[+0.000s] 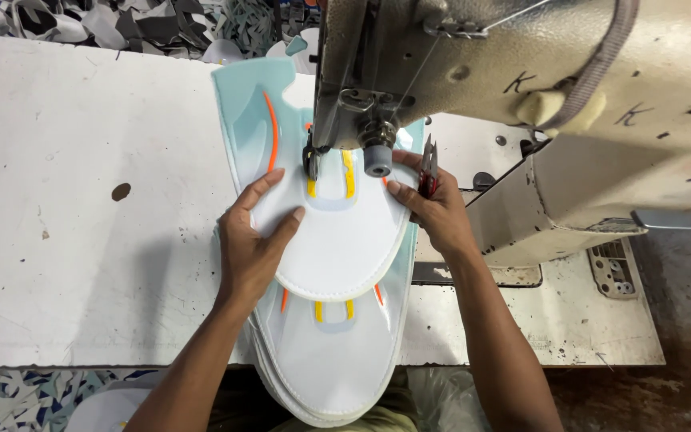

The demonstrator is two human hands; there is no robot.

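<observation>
Two hands at a sewing machine

The left hand lies flat, fingers spread, on a white shoe piece. The right hand presses its edge, fingers curled around small snips.

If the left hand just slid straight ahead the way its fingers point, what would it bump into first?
The left hand lies flat on the white padded piece, fingers aimed up and right. Going on, it would probably first meet the sewing machine's presser foot, though depth is unclear.

Smooth white fabric panel lies on a scuffed matt table under the speckled metal sewing machine.
</observation>
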